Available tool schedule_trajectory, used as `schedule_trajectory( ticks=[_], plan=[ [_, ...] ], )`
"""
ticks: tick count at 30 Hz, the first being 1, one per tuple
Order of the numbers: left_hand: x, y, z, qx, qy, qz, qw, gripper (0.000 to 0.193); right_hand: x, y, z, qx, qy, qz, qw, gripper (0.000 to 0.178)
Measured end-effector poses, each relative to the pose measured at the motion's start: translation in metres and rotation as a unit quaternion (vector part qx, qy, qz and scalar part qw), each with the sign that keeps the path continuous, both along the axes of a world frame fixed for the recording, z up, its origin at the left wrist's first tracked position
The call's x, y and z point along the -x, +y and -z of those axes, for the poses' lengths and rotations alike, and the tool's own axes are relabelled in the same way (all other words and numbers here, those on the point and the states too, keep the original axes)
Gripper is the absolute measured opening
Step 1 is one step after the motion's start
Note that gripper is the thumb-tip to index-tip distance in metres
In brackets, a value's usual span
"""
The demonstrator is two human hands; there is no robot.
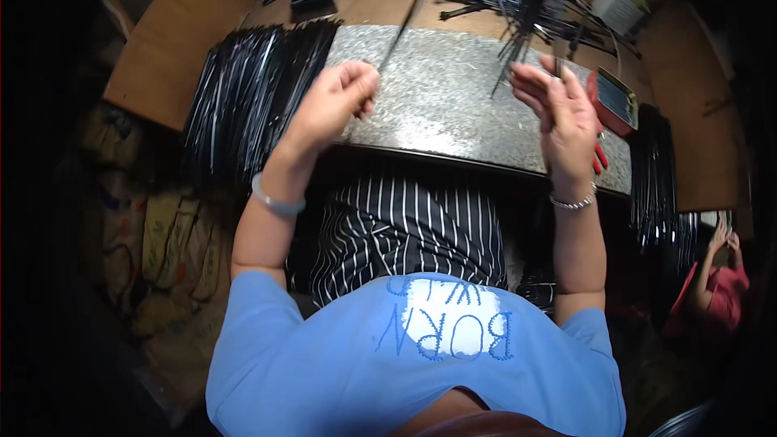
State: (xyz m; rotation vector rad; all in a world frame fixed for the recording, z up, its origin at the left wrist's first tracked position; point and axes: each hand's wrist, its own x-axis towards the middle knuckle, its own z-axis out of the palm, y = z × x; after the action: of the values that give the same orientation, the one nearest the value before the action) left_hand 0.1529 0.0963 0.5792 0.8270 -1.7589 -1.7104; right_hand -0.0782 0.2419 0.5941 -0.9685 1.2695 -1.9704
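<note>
While blur obscures the dark strip (402,28), you can't tell whether your left fingers (358,81) or right fingers (530,79) grip anything; the table (445,85) leaves room behind its front edge.

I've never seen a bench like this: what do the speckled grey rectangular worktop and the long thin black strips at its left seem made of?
Speckled grey rectangular worktop: probably polished stone, possibly laminate; it's mottled and reflects glare. Long thin black strips: perhaps plastic or coated metal, glossy, judging by their bright streaks.
</note>
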Motion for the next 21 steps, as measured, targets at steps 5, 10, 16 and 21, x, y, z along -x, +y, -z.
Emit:
schedule_trajectory(
  ticks=[5,10,16,21],
  plan=[
    [0.043,0.054,-0.022,-0.166,0.168,0.176,0.956,0.009,0.004,0.001,0.007,0.021,-0.006,-0.081,0.996,0.035],
    [0.061,0.034,0.013,-0.192,0.225,0.203,0.933,0.023,0.005,0.021,-0.011,0.024,-0.148,-0.245,0.958,0.036],
    [0.105,0.005,-0.011,0.515,0.052,-0.098,0.85,0.101,0.012,0.043,-0.028,0.032,-0.197,-0.347,0.916,0.039],
    [0.165,0.006,-0.085,0.339,-0.036,-0.03,0.94,0.077,0.008,0.059,-0.033,-0.045,-0.146,-0.303,0.941,0.042]
  ],
)
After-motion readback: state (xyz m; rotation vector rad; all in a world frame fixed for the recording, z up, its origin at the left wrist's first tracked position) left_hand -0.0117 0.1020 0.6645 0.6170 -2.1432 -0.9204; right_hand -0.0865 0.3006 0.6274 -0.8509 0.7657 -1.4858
